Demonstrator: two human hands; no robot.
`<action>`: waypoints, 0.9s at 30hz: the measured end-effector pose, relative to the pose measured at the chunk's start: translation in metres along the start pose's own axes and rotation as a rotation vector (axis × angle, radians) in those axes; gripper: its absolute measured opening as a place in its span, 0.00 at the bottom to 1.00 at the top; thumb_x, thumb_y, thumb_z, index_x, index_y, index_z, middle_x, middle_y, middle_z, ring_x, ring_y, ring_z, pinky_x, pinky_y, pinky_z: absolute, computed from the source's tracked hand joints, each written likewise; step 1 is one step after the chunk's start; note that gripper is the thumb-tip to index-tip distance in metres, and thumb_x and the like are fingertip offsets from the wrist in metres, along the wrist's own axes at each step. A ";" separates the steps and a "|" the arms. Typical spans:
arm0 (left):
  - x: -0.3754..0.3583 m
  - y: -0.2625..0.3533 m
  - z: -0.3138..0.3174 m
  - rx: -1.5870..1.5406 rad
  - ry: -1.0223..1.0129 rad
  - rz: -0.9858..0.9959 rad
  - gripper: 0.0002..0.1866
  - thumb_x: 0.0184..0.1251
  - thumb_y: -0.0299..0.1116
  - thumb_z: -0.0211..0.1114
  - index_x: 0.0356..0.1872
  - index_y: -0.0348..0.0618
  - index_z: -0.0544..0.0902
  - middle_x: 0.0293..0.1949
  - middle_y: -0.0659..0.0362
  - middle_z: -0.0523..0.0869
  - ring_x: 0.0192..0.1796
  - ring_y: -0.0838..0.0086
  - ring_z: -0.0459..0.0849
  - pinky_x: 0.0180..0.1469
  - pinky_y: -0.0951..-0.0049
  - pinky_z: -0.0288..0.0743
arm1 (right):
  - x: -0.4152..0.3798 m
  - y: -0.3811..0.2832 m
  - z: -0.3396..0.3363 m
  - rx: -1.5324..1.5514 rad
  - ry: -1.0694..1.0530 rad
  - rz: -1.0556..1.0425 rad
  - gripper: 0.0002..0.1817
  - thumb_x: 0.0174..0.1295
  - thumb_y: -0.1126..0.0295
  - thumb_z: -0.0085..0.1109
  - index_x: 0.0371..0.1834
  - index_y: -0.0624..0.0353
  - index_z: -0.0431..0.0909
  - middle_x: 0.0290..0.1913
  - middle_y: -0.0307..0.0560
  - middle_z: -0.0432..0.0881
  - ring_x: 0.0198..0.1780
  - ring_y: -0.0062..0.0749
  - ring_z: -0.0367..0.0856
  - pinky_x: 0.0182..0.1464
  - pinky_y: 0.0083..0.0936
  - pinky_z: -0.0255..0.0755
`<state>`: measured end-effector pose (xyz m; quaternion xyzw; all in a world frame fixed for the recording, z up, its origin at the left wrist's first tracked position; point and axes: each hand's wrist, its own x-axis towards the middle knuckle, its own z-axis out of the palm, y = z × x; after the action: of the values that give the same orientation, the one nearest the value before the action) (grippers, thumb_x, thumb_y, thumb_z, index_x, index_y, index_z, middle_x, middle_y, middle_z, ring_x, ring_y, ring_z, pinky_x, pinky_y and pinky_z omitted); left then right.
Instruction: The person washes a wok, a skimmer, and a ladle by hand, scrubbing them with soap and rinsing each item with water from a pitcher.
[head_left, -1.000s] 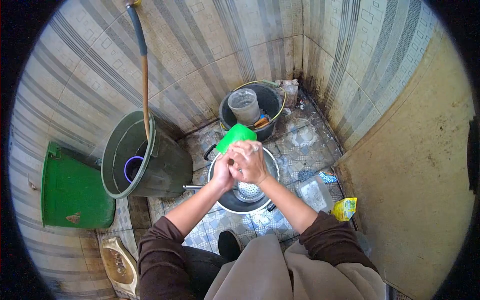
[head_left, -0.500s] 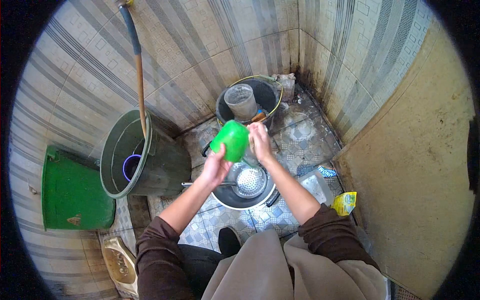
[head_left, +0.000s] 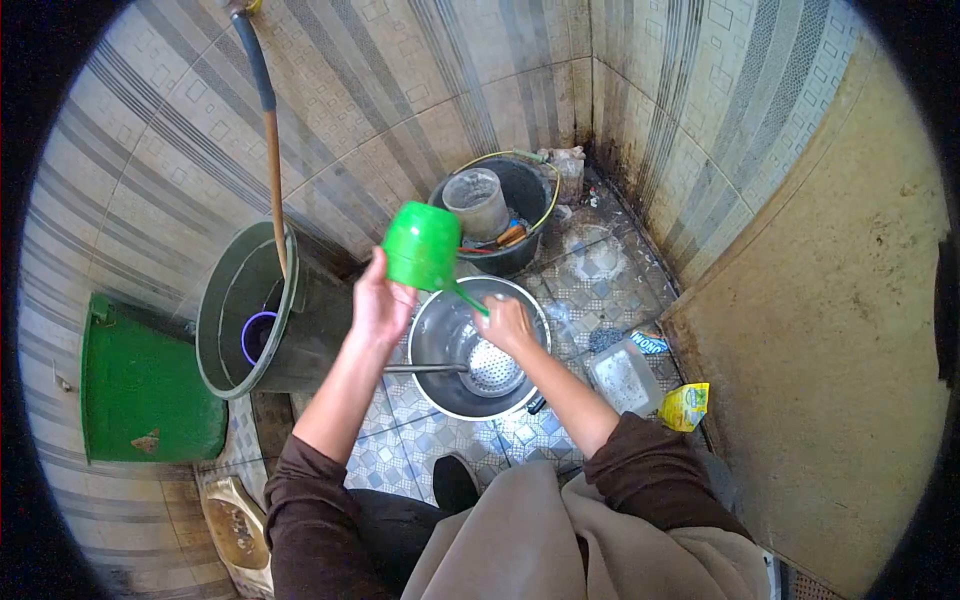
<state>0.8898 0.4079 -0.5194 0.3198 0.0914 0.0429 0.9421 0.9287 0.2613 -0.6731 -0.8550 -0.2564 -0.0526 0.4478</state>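
Note:
A bright green plastic water dipper [head_left: 420,247] is tilted in the air above a metal pot [head_left: 437,332]. My left hand [head_left: 384,308] grips the dipper's cup from the near left side, thumb up along its wall. On the dipper's thin handle, my right hand [head_left: 508,323] is closed. Inside the pot lies a perforated metal skimmer [head_left: 495,368], its long handle sticking out over the left rim. My right forearm crosses the pot's right side and hides part of it.
Behind the pot stands a dark bucket [head_left: 510,262] holding a greyish container [head_left: 476,204]. At left, a large green-grey bin [head_left: 330,345] has a hose [head_left: 275,190] hanging in. A clear plastic box [head_left: 625,375] and yellow packet [head_left: 685,407] sit right. A squat toilet [head_left: 215,490] is lower left.
The dipper and my left hand have moved up and left. My right hand has come down and now grips the dipper's handle. More of the pot's inside shows.

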 end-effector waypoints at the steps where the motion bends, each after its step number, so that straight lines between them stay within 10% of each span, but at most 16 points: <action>1: 0.001 0.012 0.007 0.045 -0.009 0.079 0.18 0.64 0.40 0.44 0.46 0.34 0.67 0.45 0.51 0.74 0.47 0.67 0.74 0.52 0.68 0.67 | -0.009 0.005 0.000 -0.049 -0.020 0.038 0.11 0.43 0.64 0.57 0.24 0.62 0.74 0.22 0.57 0.76 0.26 0.50 0.75 0.29 0.38 0.70; 7: 0.006 0.003 -0.017 0.232 -0.002 0.244 0.18 0.62 0.45 0.46 0.41 0.40 0.67 0.42 0.58 0.73 0.46 0.70 0.72 0.48 0.66 0.67 | -0.019 0.010 0.004 -0.097 -0.088 0.021 0.10 0.47 0.64 0.52 0.22 0.60 0.74 0.24 0.57 0.76 0.27 0.50 0.75 0.30 0.40 0.69; 11: 0.006 -0.088 -0.086 1.258 0.419 0.155 0.16 0.63 0.46 0.43 0.41 0.45 0.67 0.39 0.61 0.70 0.45 0.72 0.69 0.46 0.68 0.64 | -0.010 -0.002 0.006 -0.010 -0.042 0.062 0.10 0.46 0.65 0.51 0.20 0.60 0.75 0.23 0.58 0.75 0.27 0.51 0.75 0.31 0.41 0.69; 14: 0.012 -0.098 -0.085 1.012 -0.143 0.104 0.13 0.64 0.43 0.43 0.38 0.45 0.67 0.39 0.60 0.74 0.46 0.75 0.70 0.41 0.71 0.67 | -0.012 -0.015 0.009 0.059 -0.070 0.106 0.09 0.45 0.66 0.52 0.20 0.61 0.75 0.22 0.58 0.75 0.26 0.52 0.74 0.31 0.41 0.69; 21: 0.025 -0.068 -0.090 0.923 -0.033 -0.093 0.09 0.64 0.39 0.45 0.35 0.44 0.65 0.21 0.60 0.74 0.23 0.74 0.75 0.29 0.76 0.70 | -0.021 0.000 -0.007 -0.086 -0.566 -0.111 0.15 0.41 0.60 0.58 0.25 0.61 0.74 0.26 0.57 0.75 0.30 0.49 0.76 0.32 0.38 0.71; 27: -0.003 -0.064 -0.089 1.746 -0.082 -0.098 0.14 0.61 0.42 0.47 0.33 0.39 0.68 0.16 0.52 0.73 0.21 0.63 0.74 0.27 0.65 0.65 | 0.043 -0.014 -0.057 0.248 0.593 -0.084 0.04 0.46 0.72 0.50 0.23 0.61 0.70 0.21 0.52 0.69 0.30 0.48 0.69 0.33 0.37 0.63</action>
<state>0.8703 0.4100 -0.6277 0.9238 0.0713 -0.0944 0.3640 0.9673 0.2391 -0.6151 -0.7299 -0.1544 -0.2863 0.6012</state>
